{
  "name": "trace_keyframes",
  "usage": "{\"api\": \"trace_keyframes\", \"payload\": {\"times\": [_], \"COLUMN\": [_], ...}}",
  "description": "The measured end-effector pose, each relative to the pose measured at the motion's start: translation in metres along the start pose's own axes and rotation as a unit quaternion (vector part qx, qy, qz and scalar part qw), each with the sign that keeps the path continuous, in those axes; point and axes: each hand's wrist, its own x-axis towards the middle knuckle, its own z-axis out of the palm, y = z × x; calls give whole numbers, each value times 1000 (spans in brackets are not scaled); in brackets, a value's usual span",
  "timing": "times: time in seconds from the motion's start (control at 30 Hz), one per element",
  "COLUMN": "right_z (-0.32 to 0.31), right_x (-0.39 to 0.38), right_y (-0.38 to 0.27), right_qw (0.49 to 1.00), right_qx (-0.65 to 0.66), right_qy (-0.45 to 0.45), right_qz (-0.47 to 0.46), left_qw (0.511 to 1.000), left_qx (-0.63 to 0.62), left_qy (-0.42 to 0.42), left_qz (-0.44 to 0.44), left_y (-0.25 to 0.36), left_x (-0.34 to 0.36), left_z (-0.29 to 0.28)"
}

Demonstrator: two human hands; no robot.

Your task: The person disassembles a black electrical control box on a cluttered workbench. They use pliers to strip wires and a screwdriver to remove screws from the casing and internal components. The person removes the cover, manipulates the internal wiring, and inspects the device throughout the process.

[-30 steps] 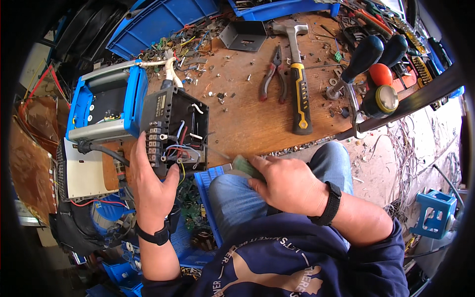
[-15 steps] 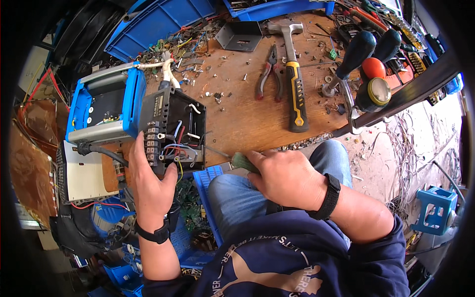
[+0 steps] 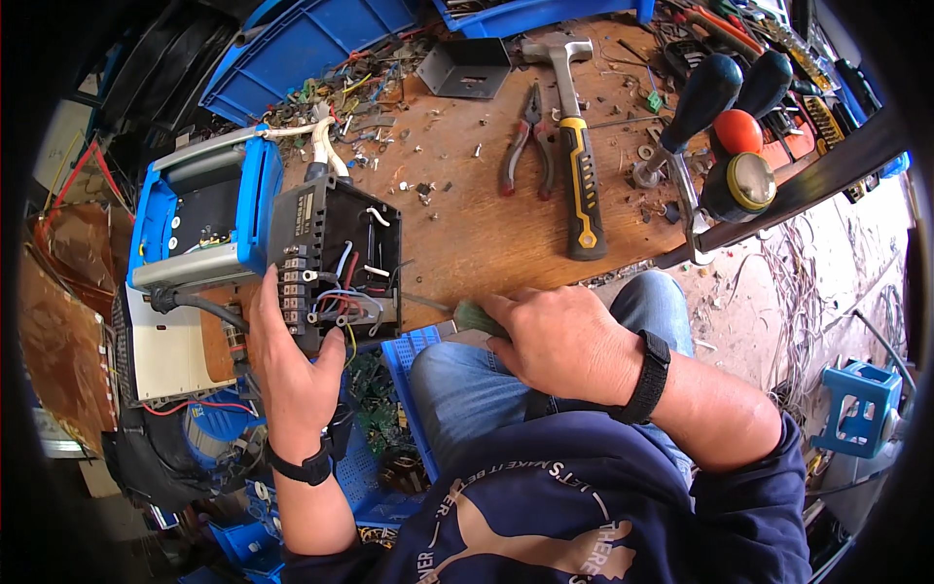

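Note:
A black plastic electrical housing [image 3: 302, 216] lies at the table's near left edge, its side open to loose wires [image 3: 348, 300] in blue, red, white and yellow-green. Along its top runs a terminal block [image 3: 293, 284] with metal screws. My left hand [image 3: 297, 389] grips the housing's near end, fingers along the left side and thumb by the open side. My right hand [image 3: 576, 343] is wrapped round the green handle of a screwdriver [image 3: 471, 317]. Its thin shaft points left into the housing's open side; the tip is hard to make out.
A blue-framed device casing [image 3: 255, 209] stands left of the housing. Pliers [image 3: 530, 146] and a hammer [image 3: 576, 165] lie farther back, near a bent black metal plate [image 3: 465, 68]. Scraps litter the table [image 3: 457, 234]. Screwdrivers [image 3: 702, 97] stand in a rack at right. A blue crate [image 3: 413, 389] sits below.
The view has shifted very slightly. Both hands, the housing and the screwdriver keep almost the same places.

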Motion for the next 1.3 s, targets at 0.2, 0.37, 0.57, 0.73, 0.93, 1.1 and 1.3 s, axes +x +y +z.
{"api": "trace_keyframes", "payload": {"times": [0.2, 0.37, 0.57, 0.73, 0.93, 1.1, 1.3], "right_z": [-1, -2, 0, -1, 29, 53, 63], "right_x": [-1, -1, 0, 8, -4, -12, -16], "right_y": [-2, -5, -6, -5, 5, 7, 4], "right_qw": [1000, 1000, 999, 996, 993, 990, 994], "right_qx": [-5, -8, -29, -75, 116, 138, 89], "right_qy": [10, -3, 1, 1, 5, 41, 66], "right_qz": [-7, 5, -13, -45, 5, 9, -17], "left_qw": [1000, 1000, 1000, 1000, 1000, 998, 998], "left_qx": [2, -5, 15, 5, -26, -52, -53], "left_qy": [0, -7, 2, -3, -10, -27, -22], "left_qz": [-1, -2, 10, 13, 10, 11, 18], "left_y": [0, 0, -1, 0, -1, -6, -7], "left_x": [0, 0, 0, 0, 1, 2, 2], "left_z": [0, 0, 1, 0, -3, -1, 0]}}
